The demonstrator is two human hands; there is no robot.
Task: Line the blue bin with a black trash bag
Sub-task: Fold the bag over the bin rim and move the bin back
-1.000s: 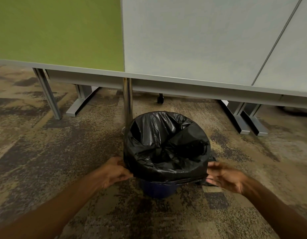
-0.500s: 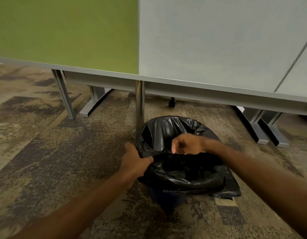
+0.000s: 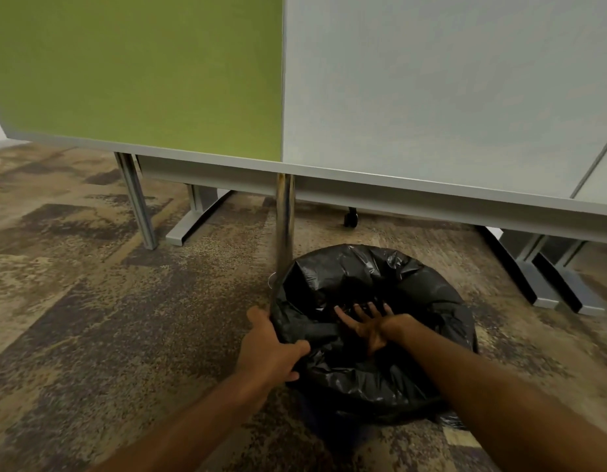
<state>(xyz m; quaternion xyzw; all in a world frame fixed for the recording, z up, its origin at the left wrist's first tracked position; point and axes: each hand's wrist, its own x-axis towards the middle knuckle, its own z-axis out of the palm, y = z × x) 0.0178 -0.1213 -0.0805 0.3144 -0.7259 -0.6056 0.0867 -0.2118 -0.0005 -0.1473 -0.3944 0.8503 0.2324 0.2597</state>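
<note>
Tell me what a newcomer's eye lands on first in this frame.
First, the crinkled black plastic trash bag draped over a bin low at centre, the left hand gripping its near-left edge and the right hand spread open inside. Behind it, the bright green partition panel fills the upper left beside a pale grey panel.
</note>
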